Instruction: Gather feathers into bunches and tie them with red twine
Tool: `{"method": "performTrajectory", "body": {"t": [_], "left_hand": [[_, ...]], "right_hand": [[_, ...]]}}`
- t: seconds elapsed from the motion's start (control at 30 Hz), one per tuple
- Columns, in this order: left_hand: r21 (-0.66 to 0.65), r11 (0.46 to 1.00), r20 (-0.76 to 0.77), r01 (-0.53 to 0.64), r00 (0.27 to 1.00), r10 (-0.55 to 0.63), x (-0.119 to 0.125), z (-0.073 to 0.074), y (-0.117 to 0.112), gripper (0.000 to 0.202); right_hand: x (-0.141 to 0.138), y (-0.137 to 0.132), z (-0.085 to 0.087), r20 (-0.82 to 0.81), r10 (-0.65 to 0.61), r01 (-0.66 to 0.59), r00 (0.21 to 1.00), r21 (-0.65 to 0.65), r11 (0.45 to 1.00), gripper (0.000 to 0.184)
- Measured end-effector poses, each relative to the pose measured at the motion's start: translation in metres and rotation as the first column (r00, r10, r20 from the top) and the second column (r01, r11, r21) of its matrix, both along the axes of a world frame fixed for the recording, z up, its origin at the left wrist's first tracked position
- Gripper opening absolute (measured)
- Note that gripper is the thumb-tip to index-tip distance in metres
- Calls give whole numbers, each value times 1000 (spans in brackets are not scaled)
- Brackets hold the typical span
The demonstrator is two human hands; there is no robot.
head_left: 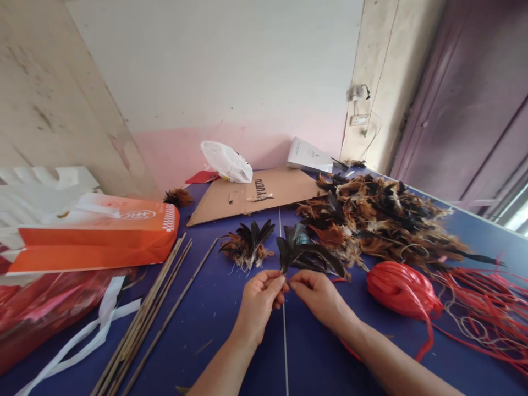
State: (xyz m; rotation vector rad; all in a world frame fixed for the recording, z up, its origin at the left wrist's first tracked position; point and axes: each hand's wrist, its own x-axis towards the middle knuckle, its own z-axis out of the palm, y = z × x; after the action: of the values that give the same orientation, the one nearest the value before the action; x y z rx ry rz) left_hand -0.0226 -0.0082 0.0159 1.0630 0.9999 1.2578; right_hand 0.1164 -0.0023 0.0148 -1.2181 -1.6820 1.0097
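Note:
My left hand (260, 300) pinches a small bunch of dark feathers (299, 250) at its base, thumb against fingers, with the black plumes fanning upward and to the right. Close beside it, my right hand (319, 297) is closed in a pinch near the quill ends; what lies between its fingertips is too small to make out. A bit of red strip shows under my right forearm. Just beyond my left hand lies another tuft of black and brown feathers (247, 245). A big pile of brown and black feathers (371, 220) spreads behind my right hand.
On the blue table (198, 330), thin sticks (144, 319) lie at left near an orange and white bag (103, 231). A red ball of plastic twine (402, 289) and loose red strands (487, 308) are at right. Flattened cardboard (264, 192) with a white plastic bag (226, 160) lies behind.

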Motion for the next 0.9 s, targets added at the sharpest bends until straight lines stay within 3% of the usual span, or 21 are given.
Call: {"method": "performTrajectory", "body": {"t": [0.23, 0.47, 0.67, 0.8, 0.9], "left_hand": [[208, 978, -331, -26, 939, 95, -1, 0, -5, 21], [309, 951, -511, 19, 846, 149, -1, 0, -9, 16], [432, 901, -584, 38, 773, 248, 0, -2, -11, 15], [490, 870, -532, 60, 810, 244, 3, -6, -11, 14], [369, 929, -366, 5, 920, 141, 5, -9, -8, 8]], "right_hand": [[1, -14, 15, 268, -50, -31, 962, 289, 957, 22], [1, -16, 9, 354, -63, -72, 933, 356, 932, 20], [0, -18, 8, 289, -53, -51, 956, 341, 939, 19], [-3, -24, 17, 219, 33, -104, 975, 324, 940, 19], [-4, -30, 26, 180, 208, -258, 961, 327, 909, 17]]}}
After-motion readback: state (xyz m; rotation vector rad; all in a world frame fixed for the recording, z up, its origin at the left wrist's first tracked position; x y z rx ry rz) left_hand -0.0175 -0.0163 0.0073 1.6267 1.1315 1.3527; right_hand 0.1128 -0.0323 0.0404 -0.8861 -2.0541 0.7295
